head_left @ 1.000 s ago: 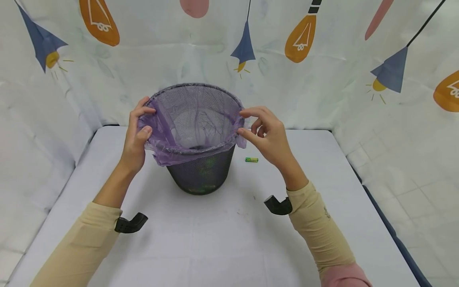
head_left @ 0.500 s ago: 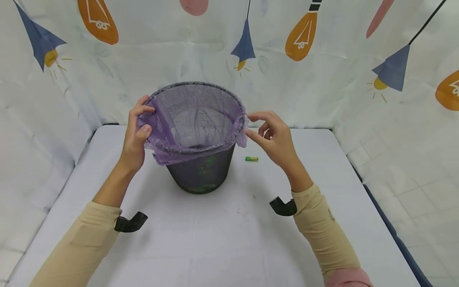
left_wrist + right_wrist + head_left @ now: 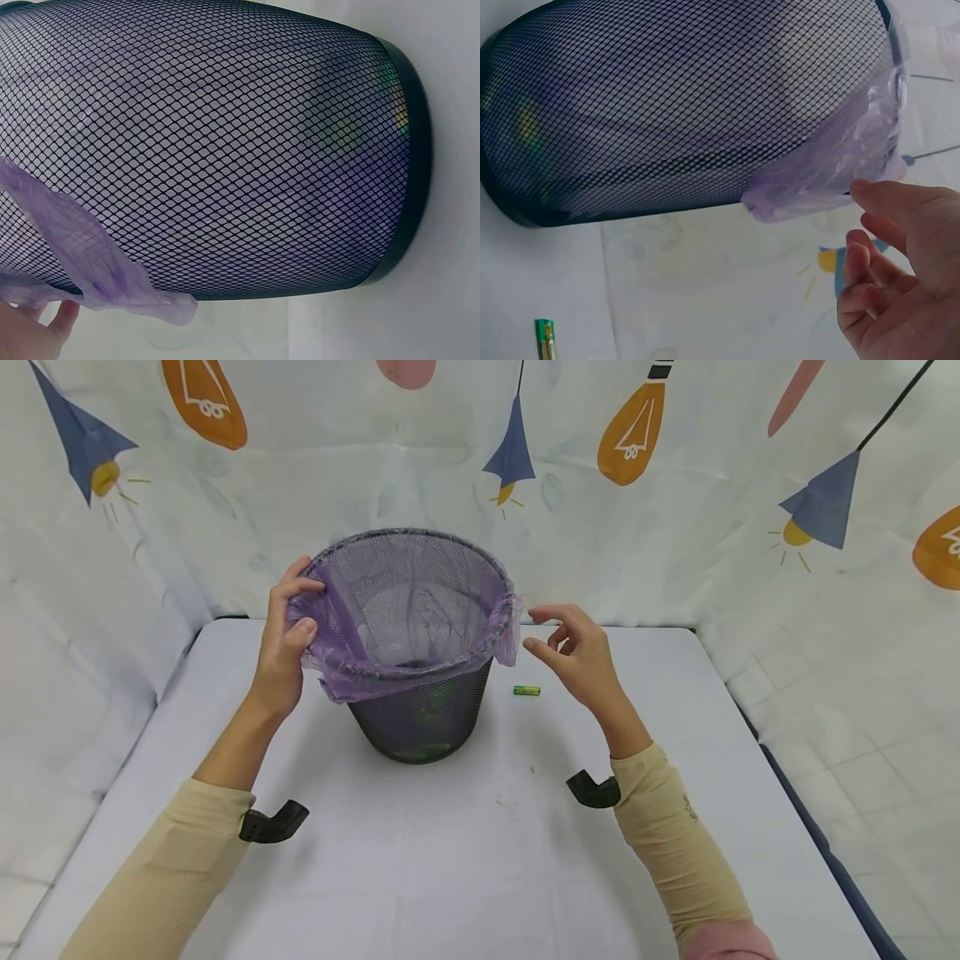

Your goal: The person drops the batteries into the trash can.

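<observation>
A black wire-mesh wastebasket (image 3: 420,718) stands upright on the table, lined with a thin purple bin bag (image 3: 352,681) folded over its rim. At the basket's left side my left hand (image 3: 283,652) grips the rim and the bag, thumb outside and fingers at the edge. My right hand (image 3: 577,656) is just right of the basket, apart from the bag's overhang, with its fingers loosely bent and holding nothing. In the right wrist view, the thumb of that hand (image 3: 911,262) appears close to the bag's edge (image 3: 817,180). Greenish items show dimly through the mesh near the bottom.
A small green and yellow battery (image 3: 527,691) lies on the white table (image 3: 465,860), right of the basket. Behind and at both sides hangs a white curtain (image 3: 300,485) printed with lamps and bulbs. Small crumbs lie on the tabletop.
My right hand has let go of the bag at the rim's right side and moved a little to the right. My left hand has kept its grip.
</observation>
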A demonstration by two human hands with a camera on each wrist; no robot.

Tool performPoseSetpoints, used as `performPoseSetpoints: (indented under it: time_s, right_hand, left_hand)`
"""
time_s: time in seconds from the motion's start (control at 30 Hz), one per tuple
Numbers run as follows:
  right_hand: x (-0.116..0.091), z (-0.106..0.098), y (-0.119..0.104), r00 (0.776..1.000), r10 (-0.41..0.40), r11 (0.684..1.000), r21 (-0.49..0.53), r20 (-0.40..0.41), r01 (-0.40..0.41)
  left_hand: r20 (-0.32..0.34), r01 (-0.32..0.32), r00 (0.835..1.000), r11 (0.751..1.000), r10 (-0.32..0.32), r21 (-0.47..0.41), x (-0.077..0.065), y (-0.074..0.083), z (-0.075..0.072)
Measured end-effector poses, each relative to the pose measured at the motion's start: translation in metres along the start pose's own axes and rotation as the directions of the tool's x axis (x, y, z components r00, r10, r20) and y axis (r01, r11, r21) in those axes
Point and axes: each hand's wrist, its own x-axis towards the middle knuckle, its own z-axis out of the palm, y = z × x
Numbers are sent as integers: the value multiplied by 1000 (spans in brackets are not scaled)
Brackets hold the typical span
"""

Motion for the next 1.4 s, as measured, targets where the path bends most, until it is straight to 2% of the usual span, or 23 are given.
performPoseSetpoints:
  time_s: [0.13,0.37,0.6,0.87,1.17,1.4]
  right_hand:
    - [-2,1,3,999,35,999,-4,0,-35]
    - [-2,4,26,995,96,995,-23,11,-96]
    - [-7,7,44,984,173,983,-68,48,-170]
    - [-13,13,60,976,208,976,-79,68,-202]
    - [-20,24,71,968,243,968,-79,69,-238]
    - [-25,32,82,959,272,958,-120,83,-261]
  left_hand:
    - [2,10,1000,1000,-10,0,1,0,0]
    - [11,38,999,999,-38,0,1,3,0]
    - [7,12,1000,1000,-12,2,0,0,0]
    - [11,42,999,999,-42,6,0,4,1]
    - [-3,22,1000,1000,-22,6,0,1,0]
    - [-3,14,1000,1000,-14,-2,0,2,1]
